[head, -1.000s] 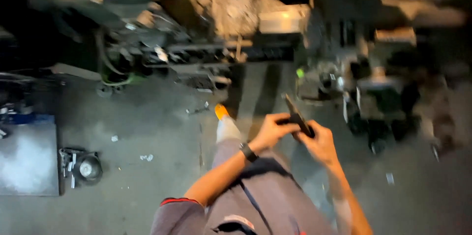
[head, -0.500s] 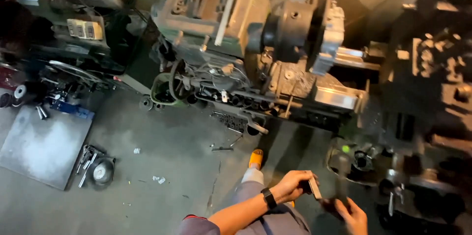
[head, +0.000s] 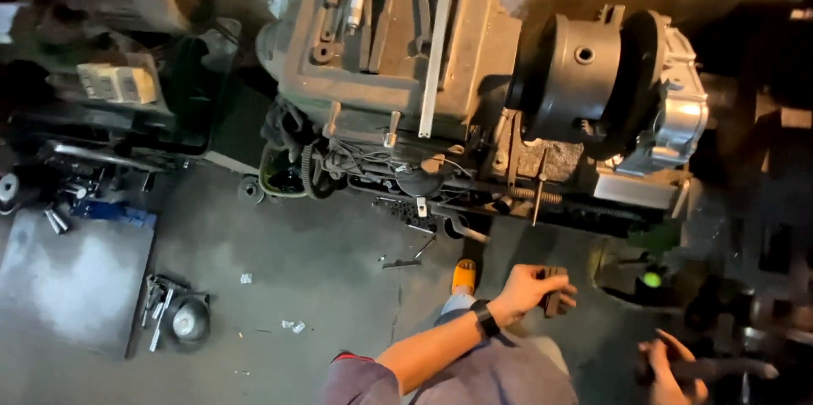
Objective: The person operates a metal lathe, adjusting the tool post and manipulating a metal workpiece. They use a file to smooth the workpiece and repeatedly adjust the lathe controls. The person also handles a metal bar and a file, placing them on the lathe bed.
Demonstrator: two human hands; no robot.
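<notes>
A small dark metal block (head: 555,291), seemingly stiff and heavy, is sitting clenched in the left hand (head: 527,289), while the right hand (head: 673,368) is grasping a dark handle (head: 720,368).

Light: dim overall; the lathe (head: 474,74) top and floor (head: 322,252) are lit from above.
Shadows: right edge and top-left corner are lost in black.
Glare: slight on the chuck (head: 593,74).
Blur: right hand (head: 673,371) smeared; edges soft.
</notes>
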